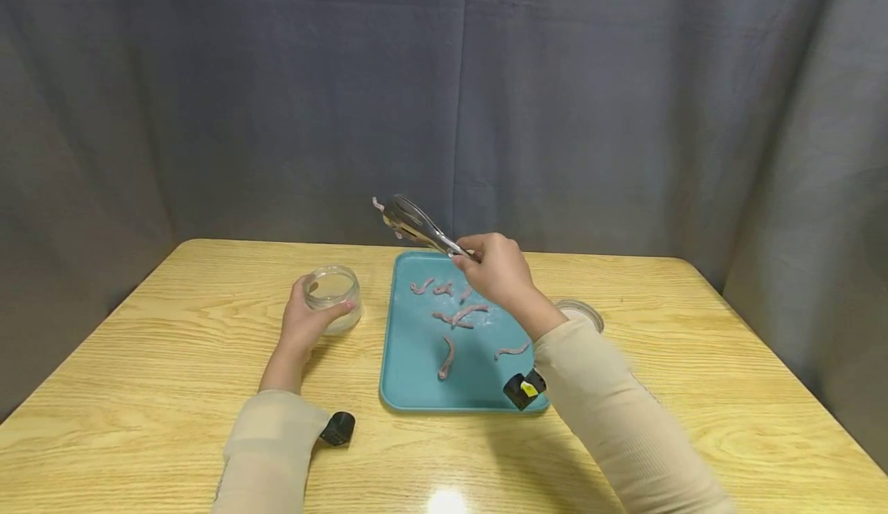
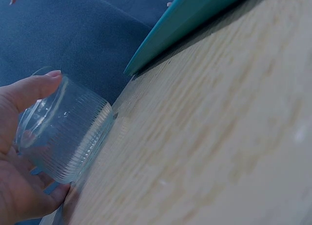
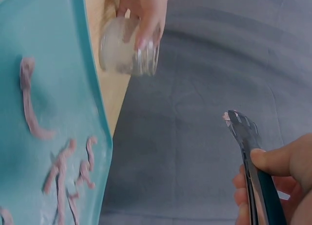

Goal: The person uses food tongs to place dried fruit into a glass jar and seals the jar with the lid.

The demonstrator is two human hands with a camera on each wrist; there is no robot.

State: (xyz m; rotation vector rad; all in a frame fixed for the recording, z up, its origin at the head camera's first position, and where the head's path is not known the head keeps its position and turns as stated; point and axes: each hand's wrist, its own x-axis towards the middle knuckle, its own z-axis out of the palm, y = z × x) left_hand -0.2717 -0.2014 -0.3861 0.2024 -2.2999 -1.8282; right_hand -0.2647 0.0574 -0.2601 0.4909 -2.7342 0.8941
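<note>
My right hand (image 1: 501, 271) grips metal tongs (image 1: 415, 225) raised above the far edge of a teal tray (image 1: 416, 379). The tongs' tips pinch a small pink strip (image 1: 378, 204); the strip (image 3: 227, 117) also shows at the tongs (image 3: 249, 152) tip in the right wrist view. Several pink worm-like strips (image 1: 458, 315) lie on the tray. My left hand (image 1: 305, 321) holds a small clear glass jar (image 1: 334, 292) standing on the wooden table left of the tray; the ribbed jar (image 2: 66, 132) fills my left hand (image 2: 19, 186) in the left wrist view.
A round jar lid (image 1: 581, 314) lies on the table right of the tray, partly behind my right wrist. A grey curtain (image 1: 444, 98) hangs behind the table (image 1: 139, 391). Black wrist cameras (image 1: 338, 428) sit at both sleeves.
</note>
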